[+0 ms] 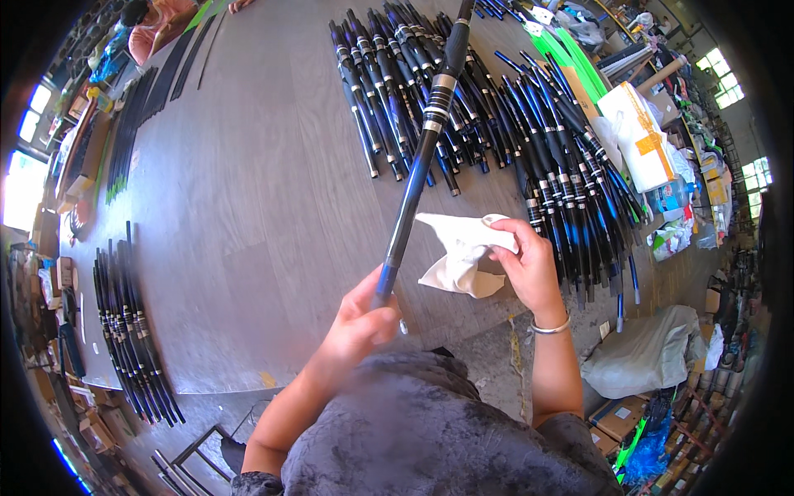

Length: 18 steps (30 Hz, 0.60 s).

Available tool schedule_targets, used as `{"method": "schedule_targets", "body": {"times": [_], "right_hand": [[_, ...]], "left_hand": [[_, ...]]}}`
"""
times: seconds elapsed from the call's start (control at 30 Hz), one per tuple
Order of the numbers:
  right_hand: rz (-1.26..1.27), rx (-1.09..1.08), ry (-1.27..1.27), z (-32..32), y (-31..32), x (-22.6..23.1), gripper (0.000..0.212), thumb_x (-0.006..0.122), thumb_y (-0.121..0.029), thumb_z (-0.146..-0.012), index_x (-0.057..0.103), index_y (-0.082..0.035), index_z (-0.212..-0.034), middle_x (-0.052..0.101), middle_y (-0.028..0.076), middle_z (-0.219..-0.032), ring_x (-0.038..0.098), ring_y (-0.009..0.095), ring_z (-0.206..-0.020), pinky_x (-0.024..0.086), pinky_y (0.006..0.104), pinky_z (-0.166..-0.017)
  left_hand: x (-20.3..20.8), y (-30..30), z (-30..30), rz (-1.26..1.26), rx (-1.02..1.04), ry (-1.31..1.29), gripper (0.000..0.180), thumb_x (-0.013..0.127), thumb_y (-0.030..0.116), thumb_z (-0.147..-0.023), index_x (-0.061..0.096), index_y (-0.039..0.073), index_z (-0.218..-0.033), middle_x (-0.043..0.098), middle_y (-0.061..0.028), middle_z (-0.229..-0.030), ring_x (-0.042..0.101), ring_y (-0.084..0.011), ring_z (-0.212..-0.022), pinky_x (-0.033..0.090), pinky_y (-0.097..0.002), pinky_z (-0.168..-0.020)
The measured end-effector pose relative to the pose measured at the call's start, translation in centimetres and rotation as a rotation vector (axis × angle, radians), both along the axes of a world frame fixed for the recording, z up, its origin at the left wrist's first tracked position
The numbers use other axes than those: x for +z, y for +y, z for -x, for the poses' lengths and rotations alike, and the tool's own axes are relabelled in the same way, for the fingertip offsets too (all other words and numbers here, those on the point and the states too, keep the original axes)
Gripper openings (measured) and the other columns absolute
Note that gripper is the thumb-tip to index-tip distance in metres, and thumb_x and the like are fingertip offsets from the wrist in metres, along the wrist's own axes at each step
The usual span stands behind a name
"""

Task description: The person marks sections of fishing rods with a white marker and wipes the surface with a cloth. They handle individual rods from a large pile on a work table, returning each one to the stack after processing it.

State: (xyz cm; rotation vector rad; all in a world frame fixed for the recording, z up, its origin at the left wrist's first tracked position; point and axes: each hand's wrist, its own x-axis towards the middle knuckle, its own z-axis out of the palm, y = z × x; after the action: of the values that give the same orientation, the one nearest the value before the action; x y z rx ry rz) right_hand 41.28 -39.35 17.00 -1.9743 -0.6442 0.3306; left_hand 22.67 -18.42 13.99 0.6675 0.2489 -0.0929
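Gripping rod [418, 169] (left hand [361, 321]), right hand [529, 266] pinching cloth [457, 252], rod pile [496, 124] behind.

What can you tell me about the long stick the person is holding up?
The rod section is a long, thin, glossy tube, black for most of its length with a blue stretch near the lower end and silver rings around the thicker upper part. It looks like smooth, hard composite. It slants up and away over the grey table. The left hand grips its lower end; the right hand holds a white cloth just beside it.
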Motion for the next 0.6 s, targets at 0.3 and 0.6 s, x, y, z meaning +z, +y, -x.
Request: {"method": "schedule_targets", "body": {"times": [0.3,0.6], "right_hand": [[0.281,-0.097,-0.750,-2.1,0.2,0.8,0.027,0.071,-0.018,-0.084,0.062,0.003,-0.069,0.058,0.013,-0.085,0.055,0.026,-0.078,0.043,0.0342,-0.065],[-0.553,-0.151,0.867,-0.4,1.0,0.6,0.064,0.038,-0.051,-0.100,0.066,0.006,-0.101,0.067,0.022,-0.109,0.063,0.028,-0.105,0.047,0.0382,-0.097]], "left_hand": [[-0.5,-0.1,0.3,-0.009,0.001,0.012,0.073,0.070,0.015,-0.085,0.032,0.011,-0.147,0.039,0.0023,-0.061,0.037,-0.0081,-0.050,0.028,-0.0237,-0.047],[-0.2,-0.4,-0.1,-0.013,-0.004,0.009,0.073,0.070,0.017,-0.084,0.033,0.008,-0.146,0.041,0.0026,-0.063,0.037,-0.0070,-0.050,0.027,-0.0230,-0.046]]}}
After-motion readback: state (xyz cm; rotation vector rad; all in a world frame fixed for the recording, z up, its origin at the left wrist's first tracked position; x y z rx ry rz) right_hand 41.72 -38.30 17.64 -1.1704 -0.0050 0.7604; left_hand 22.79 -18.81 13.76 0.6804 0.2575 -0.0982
